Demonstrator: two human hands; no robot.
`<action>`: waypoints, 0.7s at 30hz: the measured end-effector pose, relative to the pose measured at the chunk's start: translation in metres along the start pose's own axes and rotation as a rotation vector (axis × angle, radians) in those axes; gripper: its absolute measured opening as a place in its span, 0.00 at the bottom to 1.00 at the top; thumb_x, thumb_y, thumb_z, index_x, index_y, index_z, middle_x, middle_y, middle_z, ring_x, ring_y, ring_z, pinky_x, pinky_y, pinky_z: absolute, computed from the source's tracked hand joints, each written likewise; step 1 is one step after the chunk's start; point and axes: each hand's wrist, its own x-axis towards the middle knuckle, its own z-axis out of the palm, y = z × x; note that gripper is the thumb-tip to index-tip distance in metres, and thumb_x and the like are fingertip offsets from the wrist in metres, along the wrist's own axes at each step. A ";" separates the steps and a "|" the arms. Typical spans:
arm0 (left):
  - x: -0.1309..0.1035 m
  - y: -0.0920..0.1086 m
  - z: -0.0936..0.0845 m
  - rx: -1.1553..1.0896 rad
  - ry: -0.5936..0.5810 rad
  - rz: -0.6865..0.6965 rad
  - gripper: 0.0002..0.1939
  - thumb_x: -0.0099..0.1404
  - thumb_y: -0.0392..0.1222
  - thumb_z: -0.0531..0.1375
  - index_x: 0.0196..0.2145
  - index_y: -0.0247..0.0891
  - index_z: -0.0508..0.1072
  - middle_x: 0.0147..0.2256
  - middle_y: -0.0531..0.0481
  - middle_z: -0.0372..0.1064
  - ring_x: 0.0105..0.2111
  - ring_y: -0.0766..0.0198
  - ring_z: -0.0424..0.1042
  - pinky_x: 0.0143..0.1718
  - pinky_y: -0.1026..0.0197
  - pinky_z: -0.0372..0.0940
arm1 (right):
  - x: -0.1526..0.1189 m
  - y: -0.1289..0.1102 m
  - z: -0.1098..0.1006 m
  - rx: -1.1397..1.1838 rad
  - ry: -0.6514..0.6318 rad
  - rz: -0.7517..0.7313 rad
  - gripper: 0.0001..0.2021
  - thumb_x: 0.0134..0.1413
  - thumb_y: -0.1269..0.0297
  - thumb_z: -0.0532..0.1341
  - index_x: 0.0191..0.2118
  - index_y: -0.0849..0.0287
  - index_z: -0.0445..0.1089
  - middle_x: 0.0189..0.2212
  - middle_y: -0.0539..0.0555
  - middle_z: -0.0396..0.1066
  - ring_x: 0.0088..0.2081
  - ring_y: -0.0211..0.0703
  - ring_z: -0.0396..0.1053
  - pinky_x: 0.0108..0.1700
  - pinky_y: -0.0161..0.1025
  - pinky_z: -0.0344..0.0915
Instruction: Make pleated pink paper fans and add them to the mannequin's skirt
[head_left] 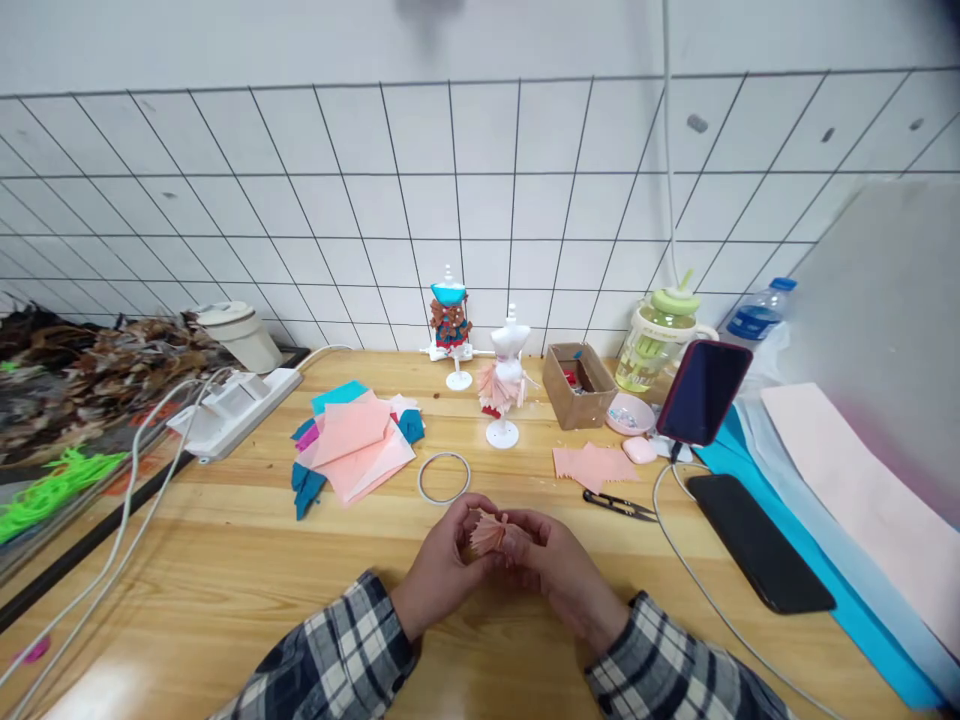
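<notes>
Head view. Item: pleated pink piece [488,534], small, fanned out toward the left; held just above the wooden table [225,570], in front of the metal ring [444,478]. Left hand [442,572]: fingers curled, gripping the piece at its left side. Right hand [564,570]: thumb and fingers closed, pinching the gathered part of the same piece.

Behind the ring: front dress form [502,434], white, upright, with a ruffled pink skirt and some red at its lower edge. Farther back and to the left: rear dress form [459,381], upright, dressed in turquoise, brown and red.

Left of the ring: pink sheets [358,440], overlapping, with blue and magenta scraps around them. Farther left: white power strip [251,412], near a lidded white cup [246,338], tilted.

Right of the front form: open cardboard box [581,402], small red items inside; pink dish [630,414]; flat pink scrap [596,465]; black thread snips [619,505], just beside the scrap. Beyond these: propped phone [703,392], cable at its lower end; green-lidded jug [646,350] behind it; black phone [761,543], lying flat, partly over blue sheets [847,610].
</notes>
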 end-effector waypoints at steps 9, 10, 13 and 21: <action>0.006 0.013 0.009 0.235 0.073 -0.037 0.17 0.56 0.37 0.62 0.43 0.42 0.63 0.33 0.52 0.68 0.34 0.61 0.69 0.36 0.61 0.63 | 0.011 -0.011 -0.012 -0.219 0.028 -0.138 0.19 0.35 0.48 0.71 0.28 0.60 0.76 0.21 0.50 0.70 0.24 0.38 0.63 0.27 0.35 0.59; 0.007 0.013 0.011 0.228 0.071 -0.044 0.17 0.56 0.37 0.62 0.43 0.42 0.63 0.32 0.52 0.68 0.34 0.61 0.69 0.36 0.61 0.63 | 0.013 -0.012 -0.015 -0.243 0.031 -0.158 0.19 0.35 0.47 0.71 0.27 0.60 0.76 0.20 0.50 0.70 0.23 0.37 0.63 0.27 0.36 0.59; 0.012 0.014 0.012 0.245 0.047 -0.035 0.19 0.56 0.36 0.62 0.45 0.42 0.63 0.34 0.51 0.68 0.35 0.61 0.69 0.37 0.60 0.63 | 0.016 -0.015 -0.025 -0.297 0.072 -0.234 0.19 0.36 0.48 0.71 0.28 0.59 0.77 0.21 0.51 0.71 0.24 0.39 0.64 0.28 0.37 0.61; 0.089 0.025 -0.033 0.358 0.274 -0.016 0.27 0.53 0.42 0.65 0.51 0.39 0.67 0.46 0.42 0.69 0.47 0.53 0.66 0.47 0.53 0.60 | 0.009 -0.098 -0.042 -0.443 0.169 -0.442 0.14 0.44 0.52 0.68 0.32 0.57 0.78 0.32 0.55 0.76 0.35 0.45 0.71 0.37 0.40 0.66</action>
